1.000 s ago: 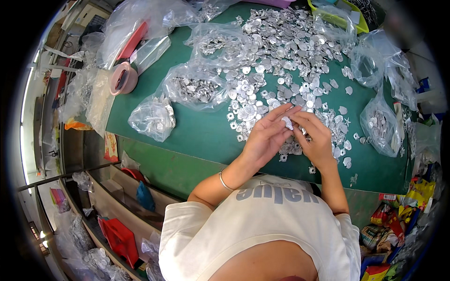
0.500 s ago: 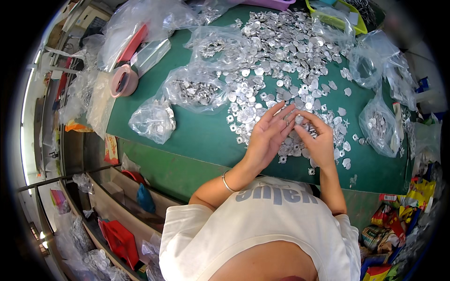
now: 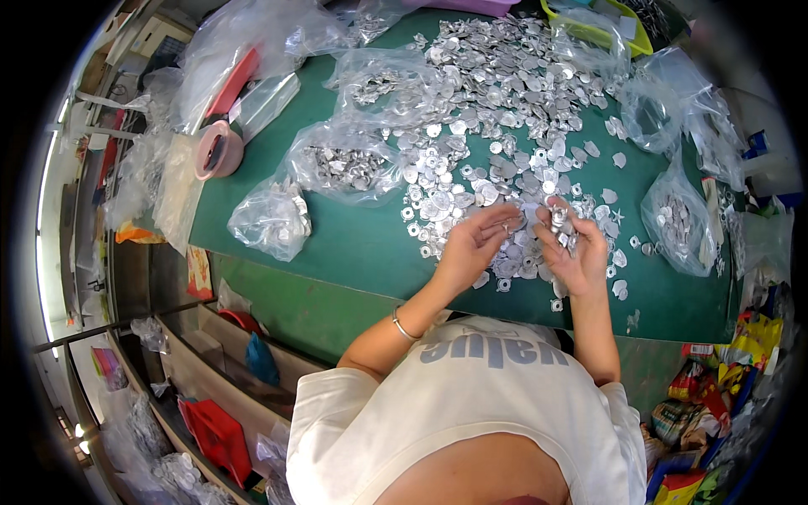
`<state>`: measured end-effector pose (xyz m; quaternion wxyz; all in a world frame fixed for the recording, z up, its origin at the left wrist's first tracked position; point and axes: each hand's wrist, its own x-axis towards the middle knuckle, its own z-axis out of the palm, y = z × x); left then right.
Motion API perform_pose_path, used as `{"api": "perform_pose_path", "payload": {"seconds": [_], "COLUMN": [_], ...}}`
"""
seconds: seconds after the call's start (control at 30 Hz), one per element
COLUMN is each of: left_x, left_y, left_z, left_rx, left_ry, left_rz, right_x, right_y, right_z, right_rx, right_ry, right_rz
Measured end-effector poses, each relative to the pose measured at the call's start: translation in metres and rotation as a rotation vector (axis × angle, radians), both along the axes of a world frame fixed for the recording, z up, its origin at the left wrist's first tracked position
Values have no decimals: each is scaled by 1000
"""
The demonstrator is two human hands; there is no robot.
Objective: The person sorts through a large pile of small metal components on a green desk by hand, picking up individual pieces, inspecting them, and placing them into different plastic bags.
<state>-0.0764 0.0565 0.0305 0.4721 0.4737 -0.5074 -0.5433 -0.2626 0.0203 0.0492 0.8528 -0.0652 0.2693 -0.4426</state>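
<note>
Small silvery metal pieces (image 3: pixel 497 71) lie in a broad, loose pile over the green table. My right hand (image 3: pixel 585 259) is closed around several metal pieces (image 3: pixel 559 220), its palm turned partly upward above the near part of the pile. Just left of it, my left hand (image 3: pixel 471 250) has its fingers stretched out toward the right hand, slightly bent and apart. A pale, blurred shape shows between the two hands by the left fingertips; I cannot tell whether it is a piece. More flat pieces lie beneath both hands.
Clear plastic bags holding metal pieces, one (image 3: pixel 345 164) left of the pile and another (image 3: pixel 676 215) at the right, lie on the green table (image 3: pixel 362 252). A pink cup (image 3: pixel 220 151) stands at the left. A yellow-green basket (image 3: pixel 602 29) is at the back; wooden drawers (image 3: pixel 210 345) are lower left.
My left hand has drawn back a little from the right hand and its fingers have lowered. My right hand has turned its palm more upward, showing the pieces held in it.
</note>
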Motion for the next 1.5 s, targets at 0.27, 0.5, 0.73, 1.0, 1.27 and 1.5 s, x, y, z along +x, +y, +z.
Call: {"api": "perform_pose_path", "payload": {"seconds": [0.27,0.5,0.73,1.0,1.27,1.5], "left_x": [5,-20,-3,-1,44,53], "left_y": [-7,-25,9,26,-30,-67], "left_z": [-14,-42,-30,-24,-31,-54], "left_rx": [-396,-597,-528,-527,-485,-387], "left_ry": [-667,-1033,-961,-813,-858,-1243], "left_rz": [78,-243,-310,-328,254,239], "right_x": [-51,-91,-74,-27,-91,-50], "right_y": [1,8,-8,-39,-23,-24], "right_z": [-24,-51,-27,-34,-32,-18], "right_rx": [-43,-168,-496,-977,-779,-1031], "right_ry": [-155,-216,1252,1945,1541,1804], "right_rz": [-268,-335,-79,77,20,298]}}
